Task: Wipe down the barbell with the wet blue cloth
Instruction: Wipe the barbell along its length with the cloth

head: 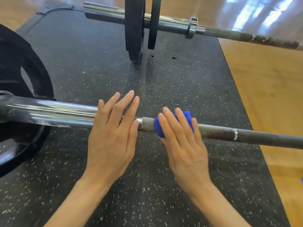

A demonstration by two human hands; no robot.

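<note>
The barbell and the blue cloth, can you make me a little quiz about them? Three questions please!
1. True or false: the blue cloth is lying on the floor mat.
2. Which hand presses the cloth on the barbell? A) left hand B) right hand
3. Fill in: the left hand's fingers are ____ (straight or curled).

Key
1. False: it is wrapped on the bar's rough grip part.
2. B
3. straight

Bright daylight, glare top right, wide-angle warping
</note>
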